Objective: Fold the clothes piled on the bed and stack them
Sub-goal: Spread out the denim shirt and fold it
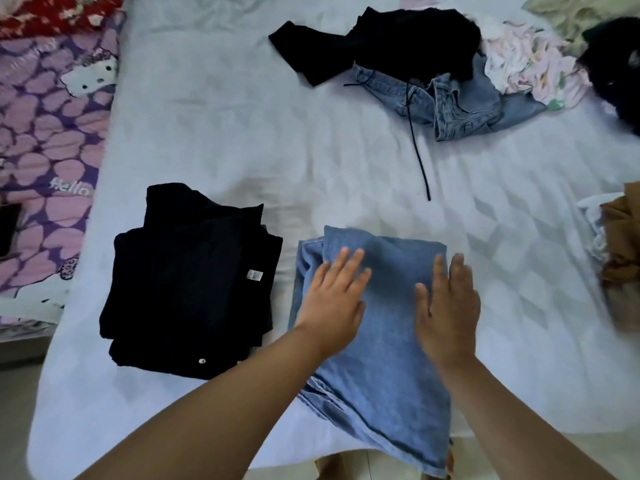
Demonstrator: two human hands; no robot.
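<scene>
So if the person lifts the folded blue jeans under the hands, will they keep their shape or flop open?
The folded blue jeans would probably sag: the layers lie loose and the near end already droops over the bed edge. Denim this thick looks fairly heavy, so one-handed lifting may unfold it. Both the left hand and right hand lie flat on top, gripping nothing.

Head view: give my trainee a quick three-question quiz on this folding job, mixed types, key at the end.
1. True or false: both hands, left hand and right hand, lie flat on the folded jeans.
2. What lies to the left of the jeans? A) a black stack B) a brown garment C) a pillow
3. Fill in: on the unfolded pile at the far side, a black garment lies over more ____.

Key: 1 true; 2 A; 3 denim
</scene>
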